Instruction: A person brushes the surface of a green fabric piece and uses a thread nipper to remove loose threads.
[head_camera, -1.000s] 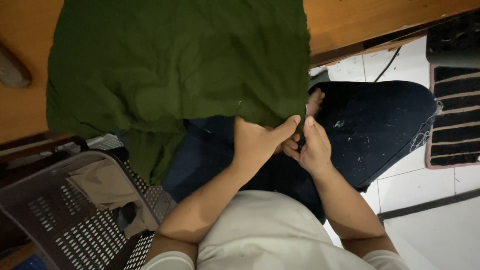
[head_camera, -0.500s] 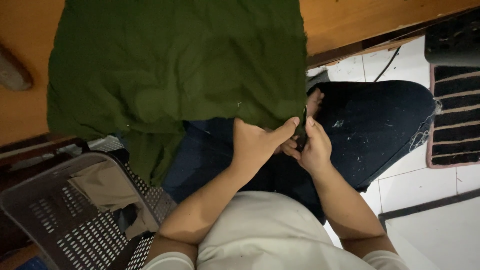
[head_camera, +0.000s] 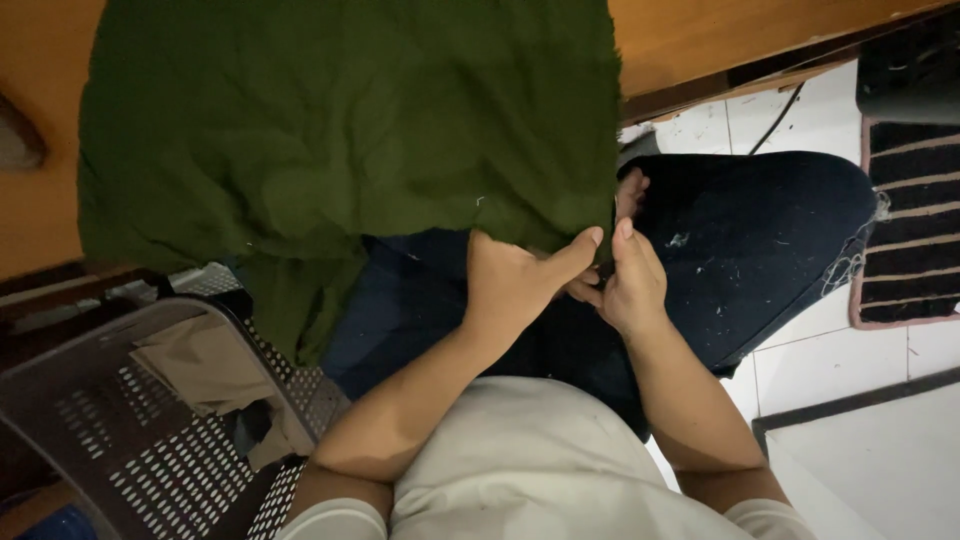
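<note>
Pinching the green cloth's (head_camera: 350, 130) lower-right hem, left hand (head_camera: 515, 285) and right hand (head_camera: 630, 285) fingers closed on it; best kept taut, grips close together.

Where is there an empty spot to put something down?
The orange wooden table is bare right of the green cloth, and in a strip along its left edge. White floor tiles lie bare below the striped mat. It is crowded where the left hand and right hand pinch the cloth's edge, and in the grey basket.
</note>
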